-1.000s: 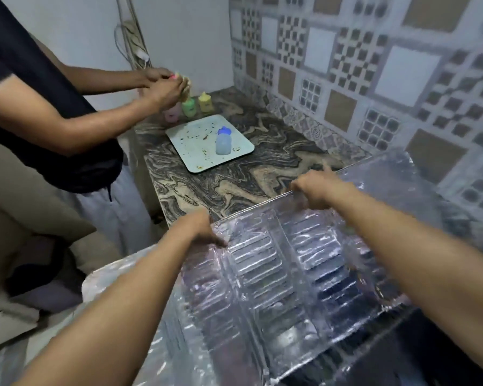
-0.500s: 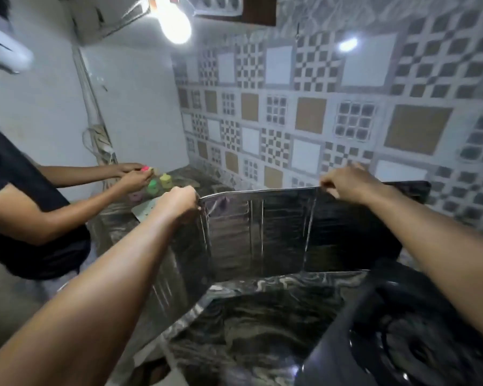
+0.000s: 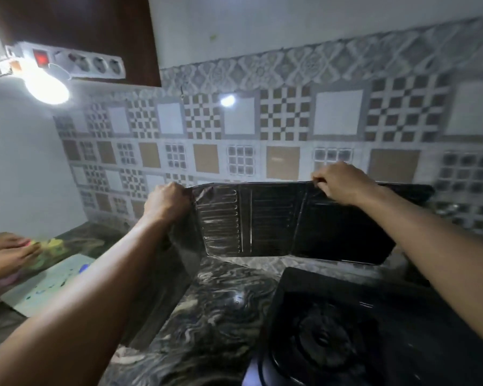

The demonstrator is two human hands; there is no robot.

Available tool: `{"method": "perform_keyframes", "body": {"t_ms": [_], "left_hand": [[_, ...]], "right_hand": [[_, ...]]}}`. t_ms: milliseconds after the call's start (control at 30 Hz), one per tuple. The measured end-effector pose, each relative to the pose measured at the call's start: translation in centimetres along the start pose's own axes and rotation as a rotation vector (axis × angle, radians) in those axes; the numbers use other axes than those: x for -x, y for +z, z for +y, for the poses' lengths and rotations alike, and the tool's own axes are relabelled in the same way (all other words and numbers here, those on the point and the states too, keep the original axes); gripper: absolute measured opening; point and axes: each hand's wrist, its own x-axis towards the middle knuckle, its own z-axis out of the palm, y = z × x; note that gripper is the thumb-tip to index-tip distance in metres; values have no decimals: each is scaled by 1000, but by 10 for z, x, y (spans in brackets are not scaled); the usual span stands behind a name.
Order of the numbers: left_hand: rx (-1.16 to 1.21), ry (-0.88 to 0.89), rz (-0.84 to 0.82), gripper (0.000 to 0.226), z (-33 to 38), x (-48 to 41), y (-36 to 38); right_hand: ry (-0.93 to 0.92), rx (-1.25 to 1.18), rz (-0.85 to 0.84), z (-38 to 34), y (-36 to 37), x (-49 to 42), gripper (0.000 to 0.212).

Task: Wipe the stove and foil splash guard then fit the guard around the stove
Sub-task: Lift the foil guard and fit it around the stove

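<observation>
Both arms reach forward, the left hand (image 3: 168, 203) and right hand (image 3: 342, 183) each closed on the top edge of the foil splash guard (image 3: 290, 218), upright mid-frame behind the stove (image 3: 360, 330).

1. Setting: home kitchen.
2. Evidence: black gas stove (image 3: 346, 330) on a marbled stone counter (image 3: 215, 310).
3. Patterned tile backsplash (image 3: 285, 126) behind the counter.
4. Power strip (image 3: 76, 62) and bare lit bulb (image 3: 46, 86) mounted at upper left.
</observation>
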Motion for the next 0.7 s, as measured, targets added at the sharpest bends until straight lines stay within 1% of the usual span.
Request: {"method": "perform_keyframes", "body": {"t_ms": [133,267,433,567,633,700], "left_hand": [[62,135,-20,22,45,-6,29],[109,216,-45,25,96,-6,60],[127,262,-72,26,147,-10,95],[135,301,-129,27,174,-9,123],[117,297,-168,29,183,-7,137],[111,289,-200,30,188,-7,152]], "right_hand": [[95,36,-53,42,-13,31,21],[167,43,-60,83,-23,65,11],[241,12,-100,129,-29,98,19],[280,53,-148,152,-22,114,9],[308,63,-160,165,-11,117,9],[335,39,-181,177,3,118,14]]}}
